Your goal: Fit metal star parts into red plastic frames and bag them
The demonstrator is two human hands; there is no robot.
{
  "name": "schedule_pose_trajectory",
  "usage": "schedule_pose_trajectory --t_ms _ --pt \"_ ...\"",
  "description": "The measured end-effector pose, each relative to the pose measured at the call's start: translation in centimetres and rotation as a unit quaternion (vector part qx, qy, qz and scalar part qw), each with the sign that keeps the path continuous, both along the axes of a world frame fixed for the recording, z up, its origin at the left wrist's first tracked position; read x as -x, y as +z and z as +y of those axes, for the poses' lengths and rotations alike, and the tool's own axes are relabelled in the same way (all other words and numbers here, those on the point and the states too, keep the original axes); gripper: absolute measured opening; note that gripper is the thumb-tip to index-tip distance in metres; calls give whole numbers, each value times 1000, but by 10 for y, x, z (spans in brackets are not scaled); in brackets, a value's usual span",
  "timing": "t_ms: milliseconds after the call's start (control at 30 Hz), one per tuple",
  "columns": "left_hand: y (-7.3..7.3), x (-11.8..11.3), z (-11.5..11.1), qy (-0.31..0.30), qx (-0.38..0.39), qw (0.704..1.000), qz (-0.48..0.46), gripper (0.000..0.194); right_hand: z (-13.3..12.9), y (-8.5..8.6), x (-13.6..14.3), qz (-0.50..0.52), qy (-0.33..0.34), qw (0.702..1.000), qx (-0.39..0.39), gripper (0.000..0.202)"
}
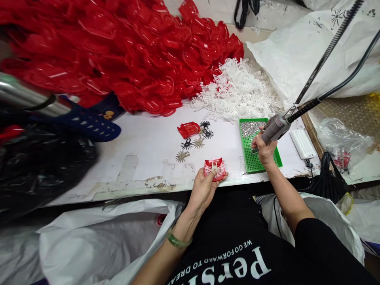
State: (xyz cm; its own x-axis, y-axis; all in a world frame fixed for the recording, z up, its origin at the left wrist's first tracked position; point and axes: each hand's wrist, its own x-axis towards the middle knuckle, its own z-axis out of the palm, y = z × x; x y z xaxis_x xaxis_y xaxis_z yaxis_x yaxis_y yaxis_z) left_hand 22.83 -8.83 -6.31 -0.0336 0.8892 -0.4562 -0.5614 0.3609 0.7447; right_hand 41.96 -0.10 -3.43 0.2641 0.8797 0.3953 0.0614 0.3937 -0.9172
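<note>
I count two red cases (189, 130) apart from the heap, one of them with one pale fan (215, 168) on it. Of the loose fans on my desk (113, 158), three are black fans (187, 144) and at least two are grey fans (198, 143); overlap hides whether there's a third. I've one driver (273, 127), one green tray (257, 164) and one white box (303, 144). The heaped red cases, white fans (237, 91) and tiny metal bits (252, 128) are too many for me to count.
</note>
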Motion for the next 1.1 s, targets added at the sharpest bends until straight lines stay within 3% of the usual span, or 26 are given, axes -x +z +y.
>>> schedule_pose_trajectory --t_ms 200,467,800,933,1100 --pt "-1 0 1 5 0 1000 -1 36 0 -5 -3 -31 2 1000 -3 26" --pt "2 -4 2 4 -7 1000 -2 36 -3 -8 -1 8 15 999 -43 29" --pt "5 -17 5 -21 -18 1000 1 32 -6 29 2 16 -33 999 -31 54" --pt "11 -20 10 -18 -28 999 -20 31 -6 32 2 -4 -21 1000 3 63" --pt "28 -34 25 -18 -46 998 -50 29 -13 35 0 13 -26 1000 -11 57"
